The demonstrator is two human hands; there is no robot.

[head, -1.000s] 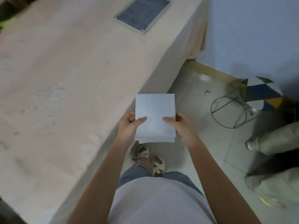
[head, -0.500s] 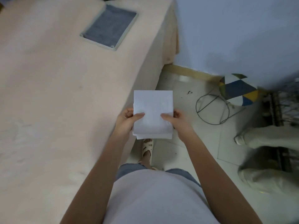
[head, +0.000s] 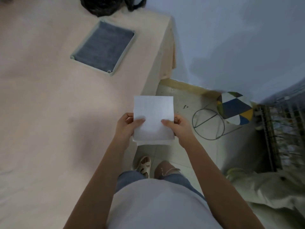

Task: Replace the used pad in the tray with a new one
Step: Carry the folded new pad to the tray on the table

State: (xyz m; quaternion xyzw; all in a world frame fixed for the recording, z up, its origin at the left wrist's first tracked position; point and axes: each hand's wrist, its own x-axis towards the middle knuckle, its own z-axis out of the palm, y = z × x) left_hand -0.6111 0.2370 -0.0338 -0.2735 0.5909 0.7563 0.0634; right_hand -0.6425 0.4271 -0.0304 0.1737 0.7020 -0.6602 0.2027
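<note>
A folded white pad is held in front of me over the table's right edge. My left hand grips its left side and my right hand grips its right side, thumbs on top. Farther away on the peach tablecloth lies a pale green tray with a grey used pad filling it. Both hands are well short of the tray.
A dark furry shape lies at the table's far edge just beyond the tray. To the right on the tiled floor stand a patterned stool on a wire frame, a wire cage and a beige bundle.
The view has moved forward along the table, so the tray now sits nearer and lower in the picture. My hands still hold the white pad the same way.
</note>
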